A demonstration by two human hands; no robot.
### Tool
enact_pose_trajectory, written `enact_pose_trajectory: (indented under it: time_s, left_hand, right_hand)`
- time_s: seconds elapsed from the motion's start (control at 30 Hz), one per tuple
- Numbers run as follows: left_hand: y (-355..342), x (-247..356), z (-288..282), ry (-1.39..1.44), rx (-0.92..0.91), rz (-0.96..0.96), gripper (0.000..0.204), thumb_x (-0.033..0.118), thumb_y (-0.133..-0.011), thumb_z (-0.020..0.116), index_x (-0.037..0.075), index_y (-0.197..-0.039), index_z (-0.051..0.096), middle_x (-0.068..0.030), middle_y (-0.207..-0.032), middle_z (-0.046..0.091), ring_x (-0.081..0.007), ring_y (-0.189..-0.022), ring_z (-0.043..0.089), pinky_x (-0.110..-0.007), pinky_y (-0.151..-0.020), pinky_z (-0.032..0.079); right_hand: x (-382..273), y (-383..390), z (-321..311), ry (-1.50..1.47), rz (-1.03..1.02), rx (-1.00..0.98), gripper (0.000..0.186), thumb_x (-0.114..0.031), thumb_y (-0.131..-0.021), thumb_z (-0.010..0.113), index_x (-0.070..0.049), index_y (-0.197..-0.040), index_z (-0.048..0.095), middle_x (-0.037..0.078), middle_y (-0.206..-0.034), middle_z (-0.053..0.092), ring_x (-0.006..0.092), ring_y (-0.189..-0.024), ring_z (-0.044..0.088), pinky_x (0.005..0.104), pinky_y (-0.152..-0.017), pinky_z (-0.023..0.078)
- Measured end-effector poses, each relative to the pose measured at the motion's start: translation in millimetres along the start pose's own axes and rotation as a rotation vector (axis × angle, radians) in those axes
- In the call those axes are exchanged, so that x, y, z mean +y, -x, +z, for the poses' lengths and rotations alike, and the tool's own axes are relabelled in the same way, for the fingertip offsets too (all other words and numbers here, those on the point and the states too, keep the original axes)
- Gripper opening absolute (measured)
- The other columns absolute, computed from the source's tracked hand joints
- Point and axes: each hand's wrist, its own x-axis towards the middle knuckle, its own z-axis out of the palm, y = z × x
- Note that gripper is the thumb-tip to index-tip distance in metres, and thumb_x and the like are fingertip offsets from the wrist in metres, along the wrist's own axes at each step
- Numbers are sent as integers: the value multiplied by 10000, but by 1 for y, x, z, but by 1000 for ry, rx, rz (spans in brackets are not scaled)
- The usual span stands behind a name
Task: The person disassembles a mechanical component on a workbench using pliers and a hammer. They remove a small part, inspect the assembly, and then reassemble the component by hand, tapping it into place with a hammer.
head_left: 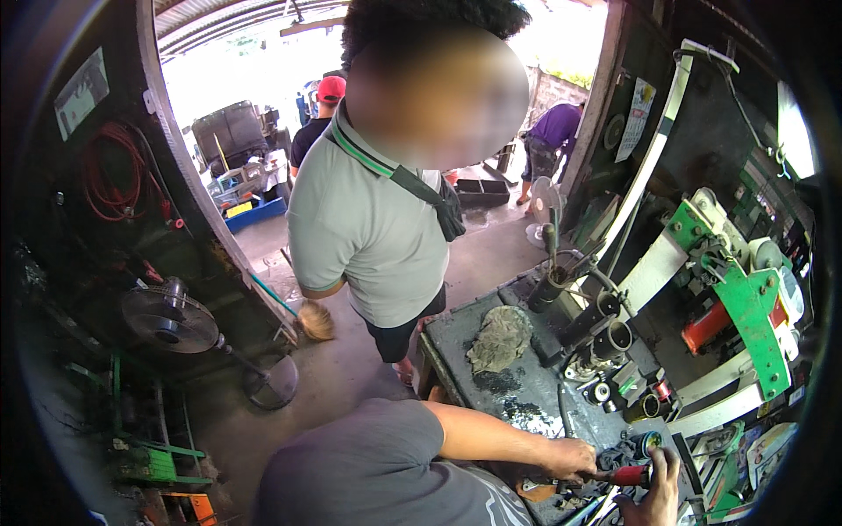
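Note:
My left hand [570,460] reaches across the bench [456,324] at lower right, closed on the dark end of a red-handled tool [624,476]. My right hand [658,491] holds that tool's red end, fingers curved round it. Close by lie dark rags [627,451], an orange-brown object [535,491] and small parts. A crumpled grey cloth [500,337] rests farther up, beside upright metal tubes [612,340].
A person [368,237] in a grey polo stands beside the bench; two others [548,140] are outside the doorway. A pedestal fan [167,320] and broom [311,320] are left; a white-and-green frame [750,324] stands right.

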Motion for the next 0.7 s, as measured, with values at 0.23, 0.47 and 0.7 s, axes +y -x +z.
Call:
enact_pose_trajectory:
  time_s: [0.23,0.47,0.7]
  left_hand:
    - [0,1,1,30,32,-1,310,228,-801,880,71,-1037,756,-115,-1027,767,-383,-1062,696,-510,-941,544]
    - [-1,11,-3,14,-18,-98,275,230,-823,855,94,-1049,778,-104,-1071,779,-363,-1134,689,-503,-977,541]
    - [0,10,0,-35,4,-85,278,230,-817,850,102,-1044,752,-92,-1024,745,-345,-1113,679,-508,-951,529]
  right_hand:
    - [-5,-7,-6,70,374,-128,533,-206,-858,906,-90,-1335,698,216,-1093,714,404,-936,707,470,-771,576]
    - [2,-7,-3,141,373,-51,392,-317,-835,934,-53,-988,689,198,-847,692,429,-761,675,494,-670,554]
    - [9,-7,5,-66,170,18,381,-310,-812,961,-84,-959,692,158,-791,715,388,-717,699,501,-664,549]
